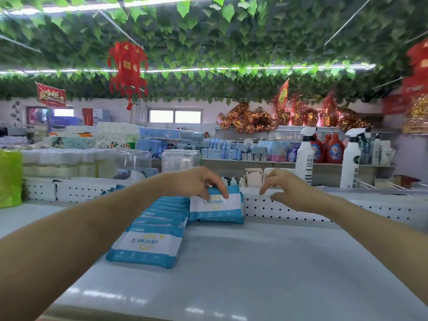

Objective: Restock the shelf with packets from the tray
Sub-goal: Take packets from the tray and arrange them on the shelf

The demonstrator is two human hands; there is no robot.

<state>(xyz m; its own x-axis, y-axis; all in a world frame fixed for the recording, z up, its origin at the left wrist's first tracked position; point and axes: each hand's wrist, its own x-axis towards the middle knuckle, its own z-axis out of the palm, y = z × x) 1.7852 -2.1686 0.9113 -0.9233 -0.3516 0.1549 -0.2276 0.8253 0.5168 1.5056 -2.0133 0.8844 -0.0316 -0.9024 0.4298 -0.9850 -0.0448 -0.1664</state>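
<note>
Centrally, left hand (198, 181) pinching top of upright packet (216, 207), long axis left-right, printed face toward camera, right hand (285, 189) loosely spread alongside.

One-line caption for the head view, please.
Left hand grips a standing blue-and-white packet at the back of the shelf; right hand hovers open beside it.

Above you: green leaf vines (208, 38) cover ceiling, light strip (208, 69) running across. Red paper lantern (127, 66) hangs at your upper left, red banner (51, 95) farther left. Ahead on your right: white spray bottle (305, 156) upright, second spray bottle (351, 161) right of it, red detergent bottles (335, 149) between and behind. Red-gold foil decorations (250, 119) on far ledge. Bright green pack (10, 178) at your far left. Window (174, 117) in back wall.
</note>
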